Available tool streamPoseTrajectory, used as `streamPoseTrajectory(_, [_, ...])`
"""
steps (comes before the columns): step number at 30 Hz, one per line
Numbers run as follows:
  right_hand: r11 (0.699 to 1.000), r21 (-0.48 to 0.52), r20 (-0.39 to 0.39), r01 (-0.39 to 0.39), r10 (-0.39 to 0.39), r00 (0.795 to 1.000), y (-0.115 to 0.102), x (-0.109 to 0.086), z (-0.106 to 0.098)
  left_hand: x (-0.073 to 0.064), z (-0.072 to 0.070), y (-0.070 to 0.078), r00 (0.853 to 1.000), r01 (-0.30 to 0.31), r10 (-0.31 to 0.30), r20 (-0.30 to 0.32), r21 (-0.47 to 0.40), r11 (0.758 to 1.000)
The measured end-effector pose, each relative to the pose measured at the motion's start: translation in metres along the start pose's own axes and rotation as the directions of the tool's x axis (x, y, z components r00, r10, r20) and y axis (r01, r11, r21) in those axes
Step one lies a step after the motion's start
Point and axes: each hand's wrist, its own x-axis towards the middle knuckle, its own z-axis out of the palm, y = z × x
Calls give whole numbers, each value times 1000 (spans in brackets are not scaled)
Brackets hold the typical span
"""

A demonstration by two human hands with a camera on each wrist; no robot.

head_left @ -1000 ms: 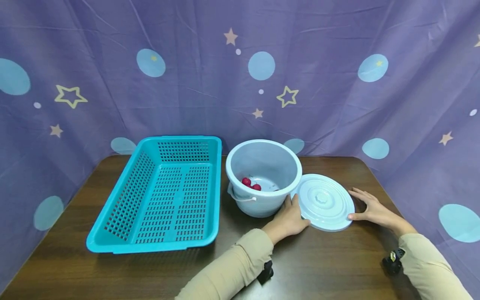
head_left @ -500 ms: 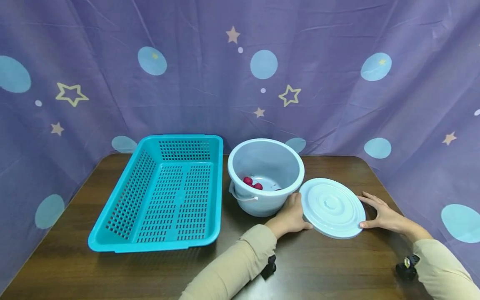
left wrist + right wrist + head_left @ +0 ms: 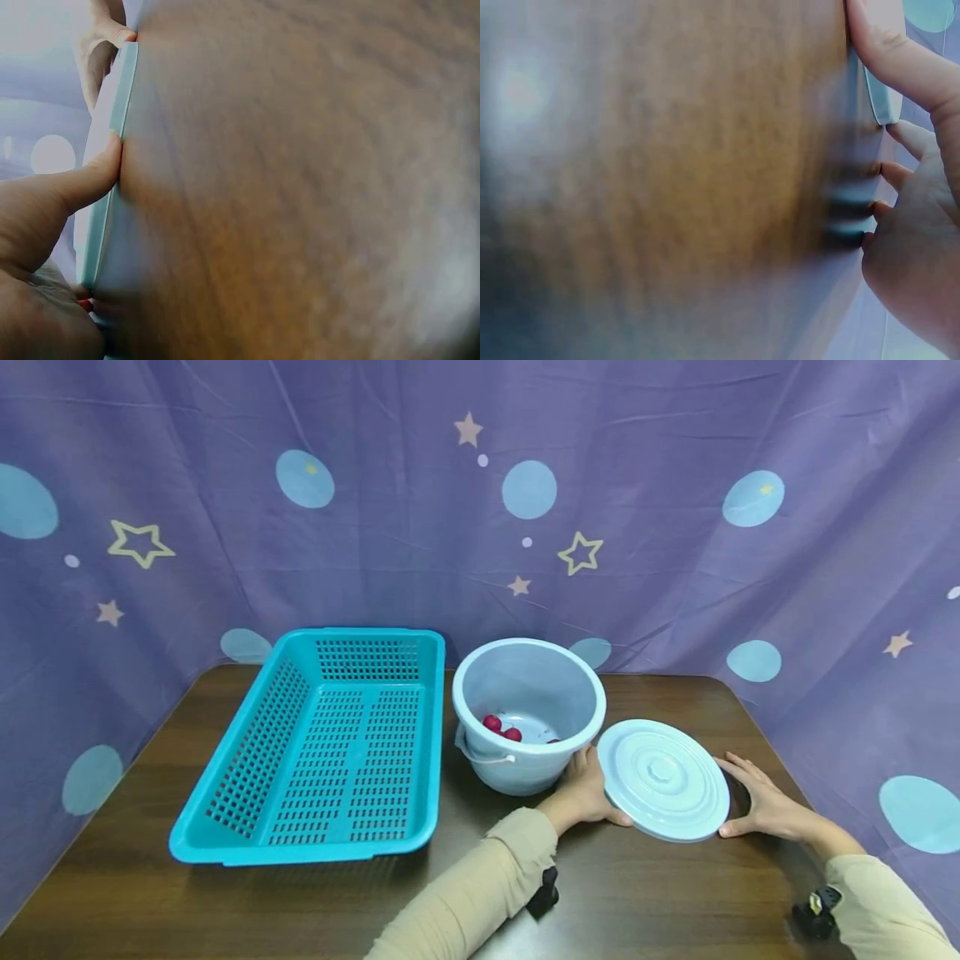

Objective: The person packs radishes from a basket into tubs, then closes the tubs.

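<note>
A round pale blue lid (image 3: 663, 777) lies close over the table, right of the pale blue bucket (image 3: 491, 772). My left hand (image 3: 585, 793) holds the lid's left edge, thumb along the near rim, other fingers partly hidden between lid and bucket. On the opposite side, my right hand (image 3: 765, 802) holds the rim between spread thumb and index finger. The right wrist view shows this hand's other fingertips (image 3: 881, 206) down by the tabletop. In the left wrist view the lid's edge (image 3: 97, 232) appears side-on under the thumb. Several small red round things (image 3: 492, 723) sit inside the bucket.
A large turquoise perforated basket (image 3: 431, 760) stands left of the bucket. The bucket's white handle (image 3: 487, 760) hangs down its near side. A purple curtain (image 3: 390, 527) with stars and dots rises behind the brown wooden table (image 3: 300, 910).
Over the first half second the lid slid right and slightly nearer, away from the bucket, with both hands at its edge. Since then lid and hands have barely moved.
</note>
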Motion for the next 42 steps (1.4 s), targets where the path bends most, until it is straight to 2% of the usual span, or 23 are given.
streamPoseTrajectory(4, [999, 37, -10, 5, -5, 1000, -1, -2, 1, 2, 2, -3, 997, -35, 35, -62, -10, 999])
streamPoseTrajectory(7, [999, 44, -13, 0, 0, 1000, -1, -3, 1, 4, 4, -5, 995, -51, 49, -84, -25, 998])
streamPoseTrajectory(10, [998, 55, -14, -16, 16, 1000, 0, -6, 2, 4, 5, -6, 995, -54, 50, -88, -43, 998])
streamPoseTrajectory(16, [990, 132, -22, -40, 44, 999, -1, -10, 5, 3, 7, -7, 996, -49, 47, -76, -19, 999])
streamPoseTrajectory(21, [994, 109, -85, 10, -1, 996, -5, -14, 5, 3, 5, -6, 996, -71, 72, -59, 25, 997])
streamPoseTrajectory(24, [993, 112, -109, 41, -28, 994, -7, -17, 1, 1, 3, -5, 995, -86, 87, -57, 15, 996])
streamPoseTrajectory(30, [994, 113, -110, 9, 4, 994, -9, -27, -13, -2, 2, -1, 989, -131, 122, -84, -99, 986])
streamPoseTrajectory(33, [985, 168, -114, 37, -18, 993, -10, -31, -18, -2, 1, 1, 987, -150, 137, -87, -174, 973])
streamPoseTrajectory(37, [951, 293, -105, 101, -73, 992, -16, -36, -23, -4, -3, 4, 989, -147, 135, -62, -274, 950])
streamPoseTrajectory(42, [898, 424, -116, 117, -74, 990, -28, -43, -30, -11, -9, 6, 987, -157, 155, -35, -378, 913])
